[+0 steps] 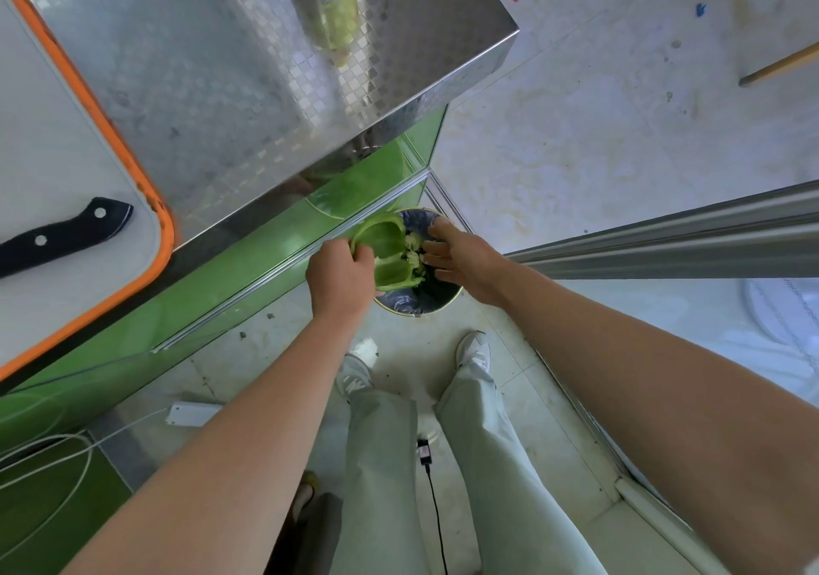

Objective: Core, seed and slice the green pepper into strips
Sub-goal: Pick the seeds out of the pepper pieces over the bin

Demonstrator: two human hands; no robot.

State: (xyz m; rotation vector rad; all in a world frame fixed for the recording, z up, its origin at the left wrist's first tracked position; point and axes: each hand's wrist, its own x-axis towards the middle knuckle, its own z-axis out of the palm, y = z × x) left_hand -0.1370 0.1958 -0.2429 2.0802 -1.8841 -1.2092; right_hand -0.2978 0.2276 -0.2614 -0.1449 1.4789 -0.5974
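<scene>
A cut-open green pepper (388,248) is held over a round waste bin (436,304) lined with a dark bag on the floor. My left hand (339,279) grips the pepper from its left side, cut side facing right. My right hand (458,255) reaches in from the right with straight fingers, their tips at the pale seed core (414,253) inside the pepper. A black-handled knife (66,235) lies on the white cutting board with an orange rim (153,202) up on the counter at left; its blade runs out of view.
The steel counter (248,78) ends just above the bin, with a green cabinet front (221,277) below it. A yellowish bottle (328,2) stands at the counter's back. My feet and legs (474,419) stand before the bin. Cables (432,503) trail on the floor. A metal rail (664,237) runs at right.
</scene>
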